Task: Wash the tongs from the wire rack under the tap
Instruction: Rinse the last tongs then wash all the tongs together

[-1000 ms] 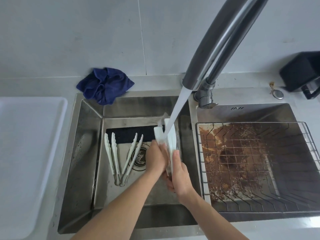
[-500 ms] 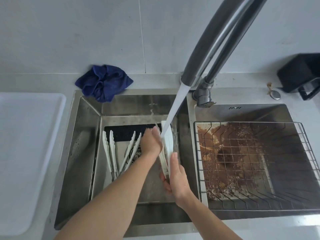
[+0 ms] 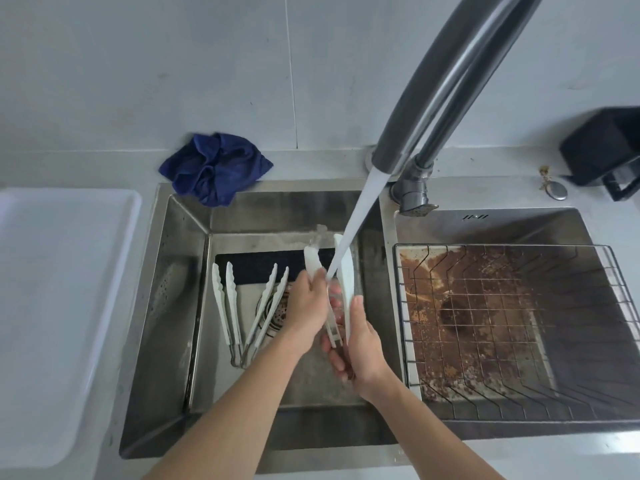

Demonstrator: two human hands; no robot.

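A pair of white tongs (image 3: 345,268) stands tips-up in the left sink basin (image 3: 180,306), under the water stream (image 3: 356,216) from the grey tap (image 3: 446,71). My right hand (image 3: 360,344) grips the tongs at their lower, hinged end. My left hand (image 3: 308,306) is wrapped around the left arm of the tongs, just below its white tip. Two more pairs of white tongs (image 3: 225,306) (image 3: 266,306) lie side by side on the basin floor to the left. The wire rack (image 3: 512,330) sits in the right basin with nothing in it.
A crumpled blue cloth (image 3: 214,168) lies on the counter behind the left basin. A white tray (image 3: 59,306) fills the counter at the left. A black object (image 3: 606,147) stands at the far right, with a small metal plug (image 3: 554,190) beside it. The right basin floor is rust-stained.
My left hand has slid up and down along the tongs' left arm under the stream. The view shifted slightly; the right hand keeps its hold at the hinge end.
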